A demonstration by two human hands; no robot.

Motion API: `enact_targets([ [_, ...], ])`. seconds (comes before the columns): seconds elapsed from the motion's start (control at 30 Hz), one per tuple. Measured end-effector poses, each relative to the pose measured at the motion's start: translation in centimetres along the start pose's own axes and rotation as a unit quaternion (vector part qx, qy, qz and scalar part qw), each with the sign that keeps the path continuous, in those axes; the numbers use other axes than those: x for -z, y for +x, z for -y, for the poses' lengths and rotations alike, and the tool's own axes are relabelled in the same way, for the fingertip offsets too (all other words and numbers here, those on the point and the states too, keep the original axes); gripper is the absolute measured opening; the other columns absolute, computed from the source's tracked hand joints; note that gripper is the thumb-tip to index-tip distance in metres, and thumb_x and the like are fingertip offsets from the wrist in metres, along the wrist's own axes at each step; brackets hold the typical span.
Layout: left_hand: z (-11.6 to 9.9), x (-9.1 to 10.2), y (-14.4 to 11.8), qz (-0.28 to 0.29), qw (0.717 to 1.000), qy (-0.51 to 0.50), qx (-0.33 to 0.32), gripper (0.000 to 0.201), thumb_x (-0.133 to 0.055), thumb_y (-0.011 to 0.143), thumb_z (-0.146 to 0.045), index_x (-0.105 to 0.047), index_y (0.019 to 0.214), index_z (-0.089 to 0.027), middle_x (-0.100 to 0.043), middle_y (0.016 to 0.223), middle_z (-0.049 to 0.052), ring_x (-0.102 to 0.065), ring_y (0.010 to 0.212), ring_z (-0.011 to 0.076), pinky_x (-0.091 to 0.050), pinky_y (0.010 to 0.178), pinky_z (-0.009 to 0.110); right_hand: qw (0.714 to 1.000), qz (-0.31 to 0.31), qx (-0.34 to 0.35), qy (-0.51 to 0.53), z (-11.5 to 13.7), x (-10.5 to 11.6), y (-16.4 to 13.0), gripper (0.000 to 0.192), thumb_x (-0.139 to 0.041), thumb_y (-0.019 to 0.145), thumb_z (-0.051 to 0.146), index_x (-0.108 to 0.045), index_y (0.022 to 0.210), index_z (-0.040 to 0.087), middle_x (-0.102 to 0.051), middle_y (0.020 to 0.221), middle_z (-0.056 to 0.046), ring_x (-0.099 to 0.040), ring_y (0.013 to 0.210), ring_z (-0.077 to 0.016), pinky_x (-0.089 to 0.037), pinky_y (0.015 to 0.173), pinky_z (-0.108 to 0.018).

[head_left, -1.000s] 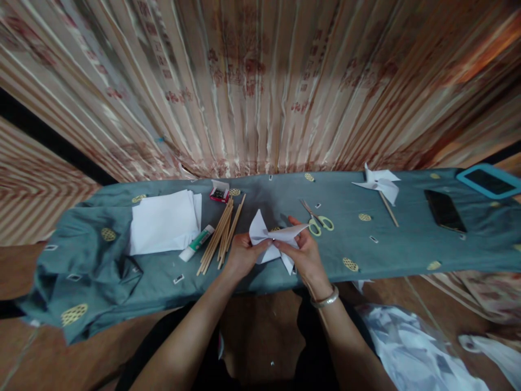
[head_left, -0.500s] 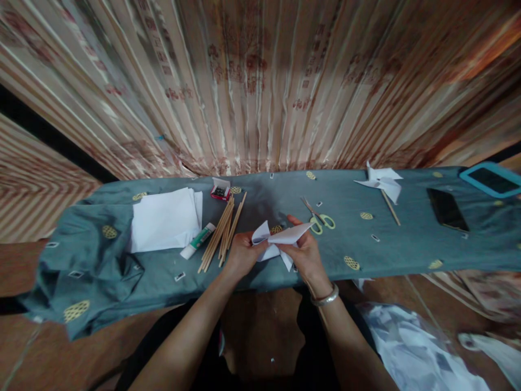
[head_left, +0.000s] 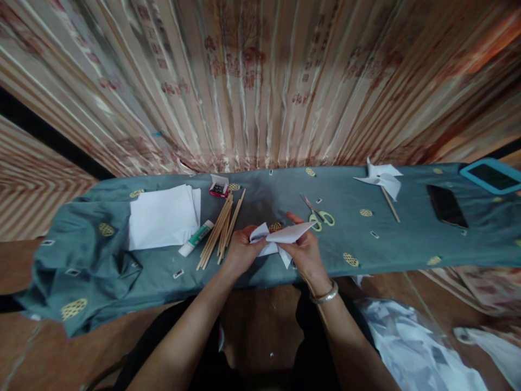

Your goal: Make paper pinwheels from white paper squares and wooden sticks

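Between my two hands, just over the table's near edge, is a white paper pinwheel (head_left: 288, 233) with its blades folded toward the middle. My left hand (head_left: 241, 251) pinches it on the left side, thumb on top near the centre. Closed on its right part is my right hand (head_left: 307, 254), thumb on the paper and index finger behind a blade; a silver bangle circles that wrist. Beyond my right hand lie scissors (head_left: 318, 214) with pale green handles. Thin wooden sticks (head_left: 222, 231) lie in a loose bundle by my left hand.
Left on the green tablecloth (head_left: 260, 201) are a stack of white paper (head_left: 163, 217), a glue tube (head_left: 196, 239) and a small red box (head_left: 219, 186) of dark pieces. Rightward lie a pinwheel on a stick (head_left: 382, 179), a phone (head_left: 446, 205) and a blue-framed tablet (head_left: 492, 176). A bag of paper (head_left: 415, 342) sits below.
The view has shifted very slightly. Both hands keep hold of the paper pinwheel in almost the same place, and its left blade appears pressed a little closer to the middle.
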State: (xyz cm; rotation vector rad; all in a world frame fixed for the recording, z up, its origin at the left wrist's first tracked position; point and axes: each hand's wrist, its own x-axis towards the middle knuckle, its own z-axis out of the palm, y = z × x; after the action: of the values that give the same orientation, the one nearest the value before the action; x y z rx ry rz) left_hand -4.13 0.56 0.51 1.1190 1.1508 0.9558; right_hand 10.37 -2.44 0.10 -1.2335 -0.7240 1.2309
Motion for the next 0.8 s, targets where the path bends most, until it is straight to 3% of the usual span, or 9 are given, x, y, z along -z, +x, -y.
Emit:
enact_targets([
  [0.8,0.62,-0.40,0.52,-0.040,0.998,-0.047,0.003,0.020,-0.077,0.047,-0.027,-0.075,0.064,-0.016,-0.073,0.065,0.003,-0.064,0.062,0.0185,-0.051,0.062,0.028,1.000,0.001,-0.013,0.011,-0.47,0.03,0.09,0.072,-0.087,0.051,0.026,-0.056,0.116,0.021,-0.073,0.081,0.002,-0.069,0.073,-0.0192,-0.057,0.074,-0.034],
])
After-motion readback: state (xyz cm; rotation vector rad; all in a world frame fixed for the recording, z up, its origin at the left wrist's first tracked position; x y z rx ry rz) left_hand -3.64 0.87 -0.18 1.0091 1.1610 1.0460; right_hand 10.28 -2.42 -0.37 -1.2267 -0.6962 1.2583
